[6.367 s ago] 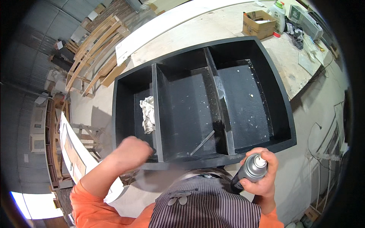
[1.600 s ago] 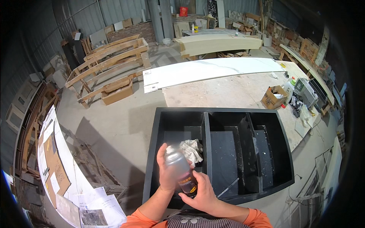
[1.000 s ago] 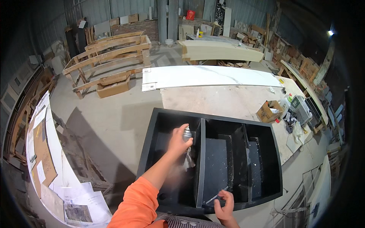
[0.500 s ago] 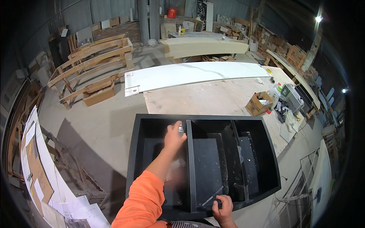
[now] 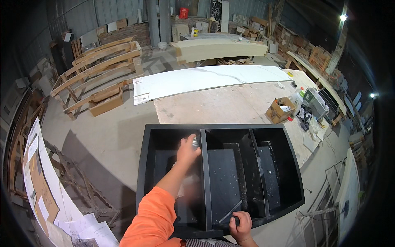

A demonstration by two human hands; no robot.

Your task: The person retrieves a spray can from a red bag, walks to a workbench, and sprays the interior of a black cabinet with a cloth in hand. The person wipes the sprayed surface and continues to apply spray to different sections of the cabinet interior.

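A long black open box (image 5: 208, 181) with two dividers lies in front of me, its three compartments facing up. Over the left compartment, my left hand (image 5: 188, 152) is closed round a small silvery-topped spray can (image 5: 195, 142), the forefinger on its top. Most of the can is hidden by the hand. A faint haze blurs the compartment below. My right hand (image 5: 241, 225) is at the box's near rim, fingers curled in; whether it grips the rim or anything else cannot be seen. Close by, a thin strip (image 5: 230, 211) lies slanted in the middle compartment.
Beyond the box stands a pale worktable (image 5: 205, 108) with a white marble-patterned slab (image 5: 214, 82) along its far side. A cardboard box (image 5: 280, 110) and bottles (image 5: 297, 99) crowd its right end. Wooden frames (image 5: 98, 74) stand at the left; a white panel (image 5: 53, 189) is at the lower left.
My left hand with the spray can has shifted very slightly toward me, still over the left compartment. My right hand stays put. The whole view has moved a little.
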